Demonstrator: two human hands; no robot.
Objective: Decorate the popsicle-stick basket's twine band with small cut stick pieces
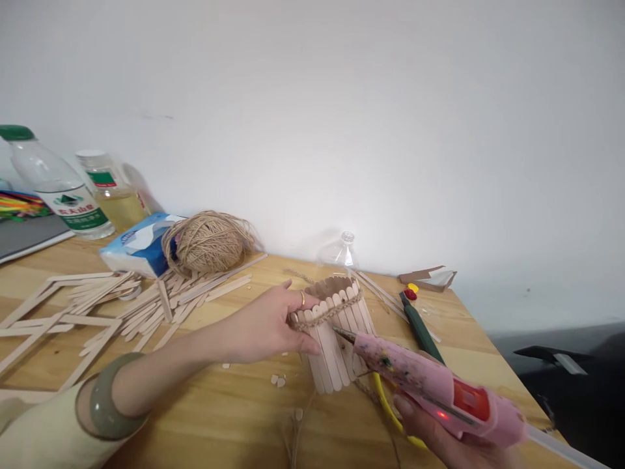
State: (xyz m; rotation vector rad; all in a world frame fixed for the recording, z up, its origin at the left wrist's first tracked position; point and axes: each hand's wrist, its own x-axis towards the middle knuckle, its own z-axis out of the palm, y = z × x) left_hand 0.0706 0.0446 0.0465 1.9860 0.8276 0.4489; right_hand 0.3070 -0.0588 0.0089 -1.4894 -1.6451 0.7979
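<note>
My left hand [283, 319] grips the left side of a small popsicle-stick basket [336, 358], thumb outside and fingers toward its rim. A braided twine band [325, 316] runs around the basket near the top of the sticks. In my right hand [434, 430] is a pink hot glue gun [415, 378] with a lit red light. Its dark nozzle points at the stick wall just below the braid; whether it touches cannot be told. Behind the glue gun shows part of a yellow ring-shaped handle [385, 400].
Loose popsicle sticks [161, 306] lie at left beside a twine ball [209, 241] and a tissue pack [141, 244]. Two bottles, including a water bottle [58, 189], stand behind. A dark green tool [420, 329] lies right, near the table's edge. A clear bottle top [344, 251] is by the wall.
</note>
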